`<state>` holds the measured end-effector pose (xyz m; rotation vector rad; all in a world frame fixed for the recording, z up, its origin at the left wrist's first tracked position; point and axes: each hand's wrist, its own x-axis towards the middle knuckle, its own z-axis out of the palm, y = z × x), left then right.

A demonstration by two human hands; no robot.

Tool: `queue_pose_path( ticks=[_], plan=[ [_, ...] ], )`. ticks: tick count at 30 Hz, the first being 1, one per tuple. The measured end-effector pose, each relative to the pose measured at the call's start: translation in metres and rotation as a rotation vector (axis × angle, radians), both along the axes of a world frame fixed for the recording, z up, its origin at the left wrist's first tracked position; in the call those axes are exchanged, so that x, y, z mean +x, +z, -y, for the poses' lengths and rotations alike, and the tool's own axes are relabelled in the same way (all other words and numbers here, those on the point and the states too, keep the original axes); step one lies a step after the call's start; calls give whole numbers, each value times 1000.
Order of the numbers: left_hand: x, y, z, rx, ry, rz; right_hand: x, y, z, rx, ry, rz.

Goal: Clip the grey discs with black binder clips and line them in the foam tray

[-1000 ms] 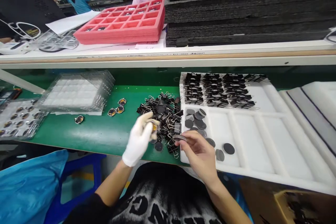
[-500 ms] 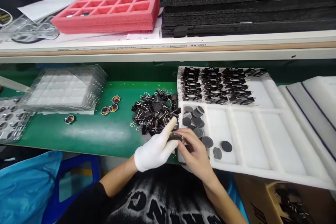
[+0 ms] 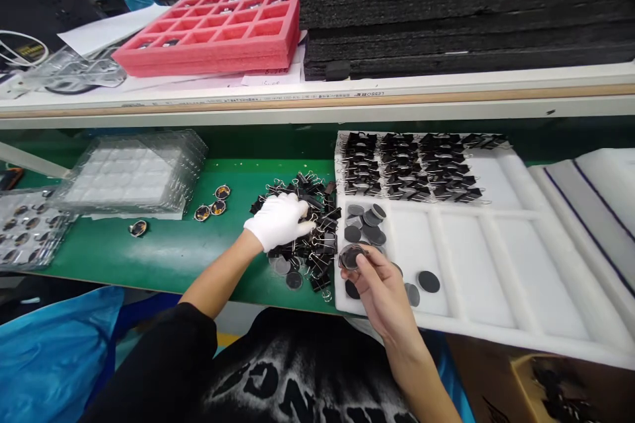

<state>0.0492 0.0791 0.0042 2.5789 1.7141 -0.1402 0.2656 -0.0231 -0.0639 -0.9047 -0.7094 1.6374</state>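
My left hand (image 3: pixel 280 219), in a white glove, reaches over a heap of black binder clips (image 3: pixel 322 244) with wire handles. Its thumb stands apart from its fingers, and the fingertips are partly hidden among the clips. My bare right hand (image 3: pixel 381 281) pinches a round watch case (image 3: pixel 351 256) with a dark disc on its face, held above the left edge of the white foam tray (image 3: pixel 417 238). Loose dark discs (image 3: pixel 373 232) lie in that tray around the right hand. A few more discs (image 3: pixel 294 279) rest on the green table beside the clips.
Rows of clipped pieces (image 3: pixel 407 168) fill the tray's back part. Silver-rimmed watch cases (image 3: pixel 217 207) lie on the green table (image 3: pixel 198 258). Clear plastic trays (image 3: pixel 129 175) are stacked at left. A shelf (image 3: pixel 317 106) above holds a pink foam tray (image 3: pixel 208 63) and black foam sheets (image 3: pixel 446 20).
My left hand has let go of the watch case and moved left and away from me to the clip heap. My right hand keeps the watch case, now turned face up.
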Motion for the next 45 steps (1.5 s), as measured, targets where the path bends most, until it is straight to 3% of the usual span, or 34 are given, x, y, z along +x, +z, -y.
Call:
queue_pose_path(
  ticks=[3,6,10,13,15,18,21,26,29,33,45],
  plan=[
    [5,-1,-1,-48,-92,-1,4,-1,2,-9,-38,-4],
    [-1,4,0,-31,-57,120,8,0,2,-60,-59,-61],
    [-10,17,8,11,68,581,10,6,-2,-144,0,-165],
    [3,16,31,172,181,928,0,8,-4,-49,55,-151],
    [22,7,54,287,207,1033,-8,7,-4,56,56,-96],
    [46,-10,83,358,103,998,-12,2,-2,153,11,-11],
    [46,-17,93,255,-14,965,2,-3,-2,224,44,100],
    [22,-5,87,-8,140,786,26,10,-7,376,251,286],
    [19,2,85,-141,56,668,26,21,-9,401,291,332],
    [23,6,86,-169,13,560,23,27,-11,384,282,348],
    [34,1,88,-443,164,765,29,27,-14,383,260,296]
  ],
)
